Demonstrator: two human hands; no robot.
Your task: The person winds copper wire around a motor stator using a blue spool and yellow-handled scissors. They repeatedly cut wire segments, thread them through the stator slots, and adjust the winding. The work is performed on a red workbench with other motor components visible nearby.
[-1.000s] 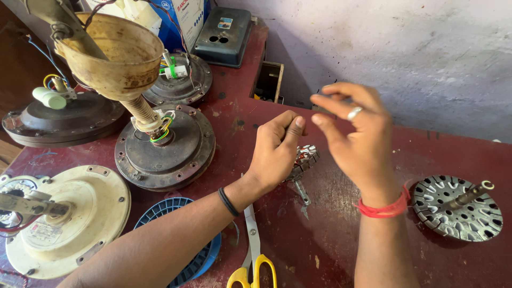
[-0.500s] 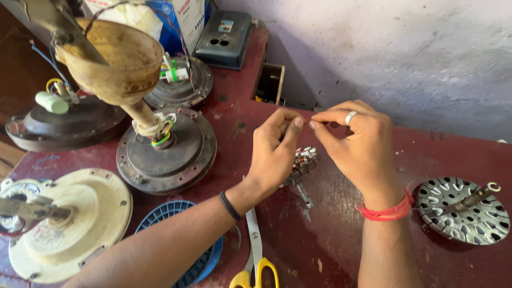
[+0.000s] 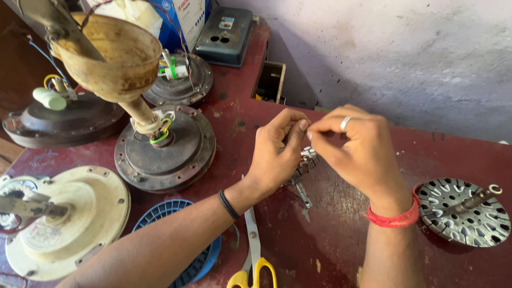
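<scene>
Nearest, at bottom edge: yellow-handled scissors (image 3: 252, 261) and blue spool (image 3: 186, 250), close under left forearm. Bare red table (image 3: 330, 240) between the arms, some free room there. Further right, perforated metal disc (image 3: 463, 212) near table edge. In the middle, left hand (image 3: 274, 154) and right hand (image 3: 354, 152) raised, fingertips pinched together, meeting over small metal part (image 3: 305, 160); anything held too small to tell. Left: rusty fan motor (image 3: 165, 146). Far back: blue-and-white box (image 3: 186, 21), dark grey box (image 3: 224, 34).
</scene>
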